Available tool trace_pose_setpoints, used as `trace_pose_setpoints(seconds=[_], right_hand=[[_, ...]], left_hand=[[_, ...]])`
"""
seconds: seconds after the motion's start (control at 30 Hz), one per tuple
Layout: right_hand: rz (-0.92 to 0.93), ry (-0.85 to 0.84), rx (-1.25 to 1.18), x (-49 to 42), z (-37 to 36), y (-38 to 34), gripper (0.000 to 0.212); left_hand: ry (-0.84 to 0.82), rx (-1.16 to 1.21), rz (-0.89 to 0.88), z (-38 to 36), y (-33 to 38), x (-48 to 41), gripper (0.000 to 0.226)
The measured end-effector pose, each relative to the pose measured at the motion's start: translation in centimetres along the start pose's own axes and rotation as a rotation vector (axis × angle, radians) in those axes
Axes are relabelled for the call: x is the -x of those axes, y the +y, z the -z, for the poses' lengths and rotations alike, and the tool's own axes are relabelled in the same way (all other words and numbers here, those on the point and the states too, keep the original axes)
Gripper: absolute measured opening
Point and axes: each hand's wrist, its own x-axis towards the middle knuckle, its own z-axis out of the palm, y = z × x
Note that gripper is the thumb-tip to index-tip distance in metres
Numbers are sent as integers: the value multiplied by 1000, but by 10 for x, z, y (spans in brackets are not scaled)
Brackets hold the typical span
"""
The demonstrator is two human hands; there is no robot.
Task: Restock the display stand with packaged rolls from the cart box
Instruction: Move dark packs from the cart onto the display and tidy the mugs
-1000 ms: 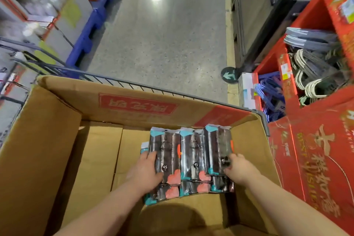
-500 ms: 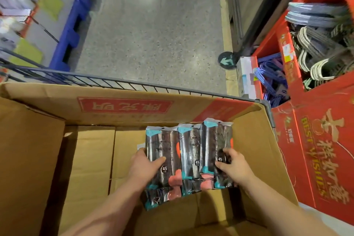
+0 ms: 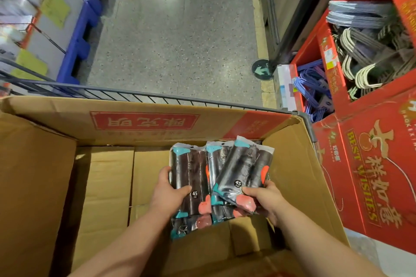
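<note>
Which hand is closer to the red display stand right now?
Right. The right hand grips the tilted pack near the box wall beside the red display stand; the left hand holds a pack further toward the box's middle.

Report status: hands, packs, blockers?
Left hand grips left pack. Right hand grips tilted right pack. Both over cart box. Nothing visibly in the way.

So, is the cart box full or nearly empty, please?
Nearly empty: the cart box shows bare cardboard floor left of the few packaged rolls.
</note>
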Motion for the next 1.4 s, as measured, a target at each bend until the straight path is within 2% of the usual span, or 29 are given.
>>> trace_pose_setpoints(seconds=[0.2, 0.37, 0.57, 0.7, 0.8, 1.0, 1.13, 1.3, 1.4], right_hand=[[164, 23, 6, 41, 21, -5, 41], [329, 9, 13, 90, 58, -9, 32], [471, 98, -123, 156, 134, 11, 40], [530, 183, -264, 201, 207, 62, 56], [573, 263, -366, 238, 268, 119, 45], [612, 409, -616, 303, 384, 239, 28], [617, 528, -708, 343, 443, 305, 27], [644, 603, -786, 382, 496, 345, 28], [685, 628, -834, 396, 522, 344, 33]], left_hand=[[54, 121, -11, 4, 15, 32, 63], [-28, 337, -122, -10, 41, 76, 46], [-125, 342, -325, -51, 73, 145, 54], [-211, 321, -430, -100, 84, 206, 64], [-310, 334, -487, -148, 81, 267, 66], [-490, 239, -627, -255, 61, 400, 47], [-589, 155, -681, -316, 43, 469, 46], [-628, 93, -756, -364, 42, 532, 42], [-648, 86, -786, -381, 61, 562, 52]])
